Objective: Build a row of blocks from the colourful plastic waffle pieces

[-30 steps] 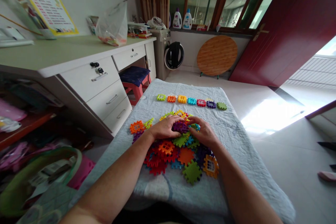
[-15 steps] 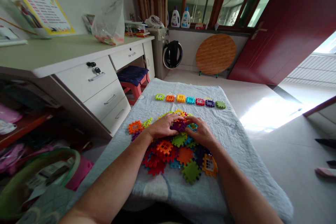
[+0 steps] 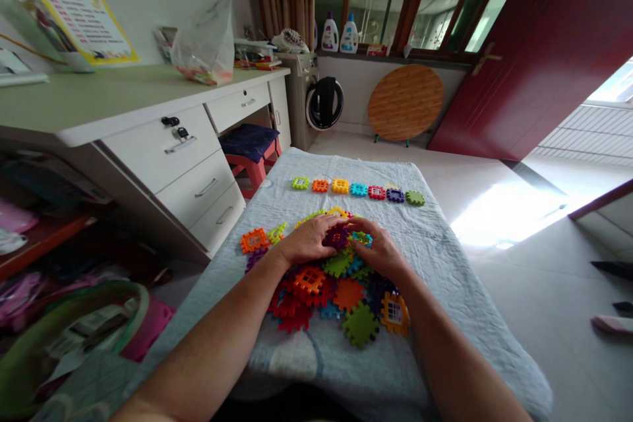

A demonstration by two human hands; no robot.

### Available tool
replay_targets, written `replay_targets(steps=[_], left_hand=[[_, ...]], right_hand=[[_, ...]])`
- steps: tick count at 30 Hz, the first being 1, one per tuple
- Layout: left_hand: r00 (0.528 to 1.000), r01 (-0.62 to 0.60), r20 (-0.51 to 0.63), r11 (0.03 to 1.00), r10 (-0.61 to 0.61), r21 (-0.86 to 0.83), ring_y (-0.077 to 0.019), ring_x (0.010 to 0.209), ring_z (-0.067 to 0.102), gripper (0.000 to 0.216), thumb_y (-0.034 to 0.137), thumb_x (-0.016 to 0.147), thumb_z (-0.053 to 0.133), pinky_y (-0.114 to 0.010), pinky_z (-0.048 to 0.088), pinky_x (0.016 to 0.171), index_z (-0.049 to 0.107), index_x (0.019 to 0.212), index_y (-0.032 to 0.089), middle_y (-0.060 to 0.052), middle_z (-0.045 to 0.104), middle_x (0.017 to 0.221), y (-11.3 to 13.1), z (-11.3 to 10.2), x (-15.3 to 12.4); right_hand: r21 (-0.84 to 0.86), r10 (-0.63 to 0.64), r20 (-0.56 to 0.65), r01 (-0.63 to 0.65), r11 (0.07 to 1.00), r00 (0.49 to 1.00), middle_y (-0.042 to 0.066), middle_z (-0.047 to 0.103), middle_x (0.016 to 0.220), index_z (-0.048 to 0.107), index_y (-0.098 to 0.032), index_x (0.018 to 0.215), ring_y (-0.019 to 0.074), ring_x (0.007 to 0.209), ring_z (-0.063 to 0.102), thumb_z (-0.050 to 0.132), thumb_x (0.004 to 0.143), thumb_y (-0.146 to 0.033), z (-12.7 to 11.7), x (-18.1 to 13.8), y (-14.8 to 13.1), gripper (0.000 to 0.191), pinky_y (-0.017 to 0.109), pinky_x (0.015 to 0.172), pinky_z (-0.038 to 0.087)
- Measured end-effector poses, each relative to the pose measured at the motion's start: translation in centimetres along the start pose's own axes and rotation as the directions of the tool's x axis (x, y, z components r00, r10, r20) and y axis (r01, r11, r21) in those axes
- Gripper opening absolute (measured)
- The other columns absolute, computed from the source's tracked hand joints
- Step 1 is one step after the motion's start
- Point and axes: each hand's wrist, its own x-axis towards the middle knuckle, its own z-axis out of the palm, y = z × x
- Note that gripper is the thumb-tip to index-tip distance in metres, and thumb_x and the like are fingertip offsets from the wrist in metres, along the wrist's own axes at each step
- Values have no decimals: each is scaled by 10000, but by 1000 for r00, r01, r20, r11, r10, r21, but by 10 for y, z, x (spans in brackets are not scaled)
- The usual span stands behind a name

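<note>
A purple toothed building block (image 3: pixel 337 237) is held up over the pile between my two hands. My left hand (image 3: pixel 307 239) grips its left side, thumb below and fingers above. The fingertips of my right hand (image 3: pixel 380 250) close on its right edge. Beneath lies a heap of coloured interlocking blocks, with a green block (image 3: pixel 361 324), an orange window block (image 3: pixel 309 280) and a yellow window block (image 3: pixel 394 312) toward the front. My left hand and forearm hide part of the heap.
Beyond the heap, a row of several single blocks, among them a yellow one (image 3: pixel 340 186), runs across the cloth-covered table (image 3: pixel 459 316). An orange block (image 3: pixel 254 241) lies at the heap's left. A desk (image 3: pixel 198 178) stands to the left, with a stool (image 3: pixel 250 145) beside it.
The purple block has turned slightly so its face shows more clearly between my hands. My fingers have shifted a little on it; the row and the heap look the same.
</note>
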Motion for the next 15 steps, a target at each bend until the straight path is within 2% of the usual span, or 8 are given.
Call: replay_targets(steps=[5, 9, 11, 13, 15], left_hand=[[998, -11, -64, 1000, 9, -20, -234, 1171, 566, 619, 200, 704, 687, -379, 429, 1033, 528, 1301, 235, -59, 602, 1287, 3, 2, -1], [974, 58, -218, 998, -62, -26, -219, 1107, 603, 624, 244, 702, 702, -347, 474, 988, 520, 1297, 198, -76, 616, 1249, -13, -9, -5], [919, 153, -364, 988, -153, -29, -210, 1048, 627, 625, 303, 713, 706, -338, 493, 958, 512, 1294, 182, -83, 625, 1222, -29, -20, -9], [836, 290, -489, 957, -249, 9, -212, 1013, 637, 609, 329, 722, 692, -339, 499, 943, 512, 1282, 174, -88, 634, 1194, -46, -34, -14], [779, 447, -538, 888, -324, 113, -244, 1048, 622, 581, 324, 706, 690, -352, 484, 962, 539, 1243, 165, -101, 634, 1185, -60, -46, -18]], right_hand=[[56, 22, 12, -23, 998, 1000, 33, 712, 1078, 554, -286, 1203, 215, 1044, 642, 597, 801, -235, -6, 0, -5, 408, 447, 973, 444], [73, 47, -11, -46, 996, 999, 37, 713, 1056, 543, -276, 1206, 209, 1015, 643, 597, 806, -251, -10, -1, -2, 405, 440, 975, 440], [79, 77, -52, -72, 994, 996, 39, 714, 1030, 547, -266, 1193, 206, 984, 649, 596, 807, -266, -11, -1, 4, 389, 437, 959, 450], [85, 115, -83, -108, 990, 990, 43, 717, 1005, 557, -260, 1172, 209, 954, 656, 598, 804, -285, -12, 0, 10, 371, 440, 932, 465], [87, 146, -89, -138, 987, 985, 43, 721, 984, 567, -259, 1151, 213, 927, 661, 599, 799, -299, -12, 0, 14, 356, 443, 903, 478]])
